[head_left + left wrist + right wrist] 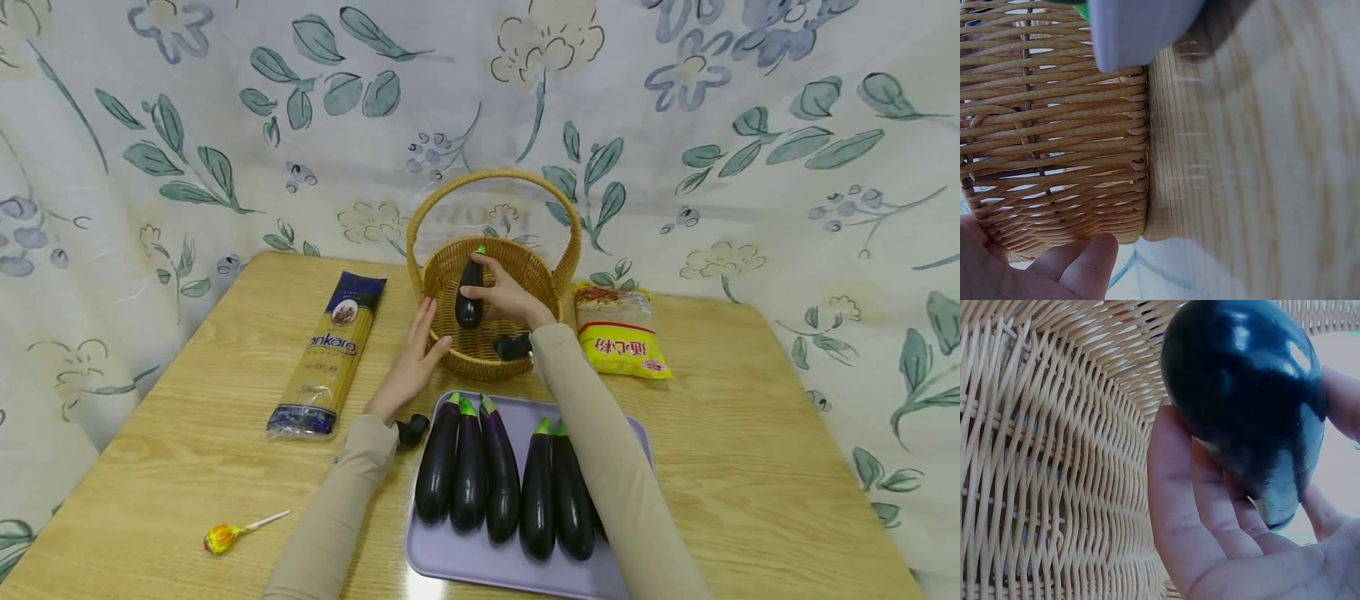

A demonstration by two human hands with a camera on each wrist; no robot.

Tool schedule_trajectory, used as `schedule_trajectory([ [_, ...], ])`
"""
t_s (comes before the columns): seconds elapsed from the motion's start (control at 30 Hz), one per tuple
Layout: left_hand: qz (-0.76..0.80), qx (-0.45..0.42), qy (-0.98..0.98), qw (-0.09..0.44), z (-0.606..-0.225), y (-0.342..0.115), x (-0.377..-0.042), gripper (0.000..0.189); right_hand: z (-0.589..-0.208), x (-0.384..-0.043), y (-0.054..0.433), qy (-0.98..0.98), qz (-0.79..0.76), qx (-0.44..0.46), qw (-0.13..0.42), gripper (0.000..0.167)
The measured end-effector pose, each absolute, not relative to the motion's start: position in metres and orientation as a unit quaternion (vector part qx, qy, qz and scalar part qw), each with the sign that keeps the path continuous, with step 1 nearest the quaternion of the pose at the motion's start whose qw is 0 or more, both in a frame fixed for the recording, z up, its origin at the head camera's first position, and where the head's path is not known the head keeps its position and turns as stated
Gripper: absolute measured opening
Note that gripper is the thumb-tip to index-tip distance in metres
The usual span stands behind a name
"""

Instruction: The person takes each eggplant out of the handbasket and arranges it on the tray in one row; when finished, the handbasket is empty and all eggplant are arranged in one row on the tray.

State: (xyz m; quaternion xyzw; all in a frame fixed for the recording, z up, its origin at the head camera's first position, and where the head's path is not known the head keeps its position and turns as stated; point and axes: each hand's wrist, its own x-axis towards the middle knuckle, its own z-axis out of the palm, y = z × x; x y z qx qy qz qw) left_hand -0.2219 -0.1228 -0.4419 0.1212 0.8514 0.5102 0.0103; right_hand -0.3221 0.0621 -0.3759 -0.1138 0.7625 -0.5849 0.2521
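Note:
My right hand [512,298] holds a dark, glossy eggplant [469,293] with a green stem end, pinched between thumb and fingers inside the handled wicker basket [480,367]. In the right wrist view the fingers wrap the sides of this eggplant [1247,381], close to the woven wall [1085,462]. My left hand [408,362] touches the basket's left side, its fingers fairly straight and the thumb spread by the front rim. Fingertips press the wicker [1066,137] in the left wrist view. Several more eggplants [468,475] lie on a lilac tray [450,562] in front of the basket.
Left of the basket lies a pack of spaghetti [322,358], with a lollipop [222,537] nearer the front. A yellow bag of noodles [621,333] is at the basket's right. Behind the wooden table [750,450] hangs a floral curtain [465,100].

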Motion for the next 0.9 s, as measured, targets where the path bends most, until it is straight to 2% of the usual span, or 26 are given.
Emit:
schedule_trajectory([
  [0.57, 0.507, 0.122, 0.854, 0.004, -0.44, -0.121, -0.22, 0.069, -0.37, -0.306, 0.089, 0.723, -0.64, -0.121, 0.231, 0.07],
  [0.9, 0.508, 0.122, 0.852, 0.001, -0.44, -0.122, -0.22, 0.07, -0.36, -0.292, 0.105, 0.708, -0.647, -0.152, 0.238, 0.07],
])
